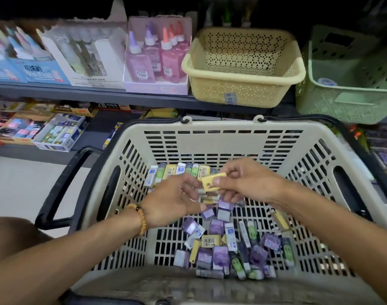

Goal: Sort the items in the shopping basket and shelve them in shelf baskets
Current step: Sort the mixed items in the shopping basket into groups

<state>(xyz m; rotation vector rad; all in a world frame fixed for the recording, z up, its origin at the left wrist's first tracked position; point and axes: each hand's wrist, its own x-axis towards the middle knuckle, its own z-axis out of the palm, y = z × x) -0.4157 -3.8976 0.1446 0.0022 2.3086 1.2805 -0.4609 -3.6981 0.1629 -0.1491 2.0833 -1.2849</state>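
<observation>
Pinching a small flat yellow eraser packet [211,182] between thumb and fingers, the right hand [243,183] holds it above the middle of the cream slotted plastic shopping basket [221,137], while the left hand [177,200] hovers just beside it, fingers loosely curled, touching the packet's edge or nearly so; I cannot tell which. Below lie dozens of small purple, green, white and yellow packets [223,245] in loose heaps. A light pinch like this could let the packet slip back into the pile, where it would be lost among its like. Up on the grey shelf, the tan perforated basket [243,93] stands open and unobstructed straight ahead; the green slotted basket [342,106] sits just beside it, so a careless toss might land wrong.
</observation>
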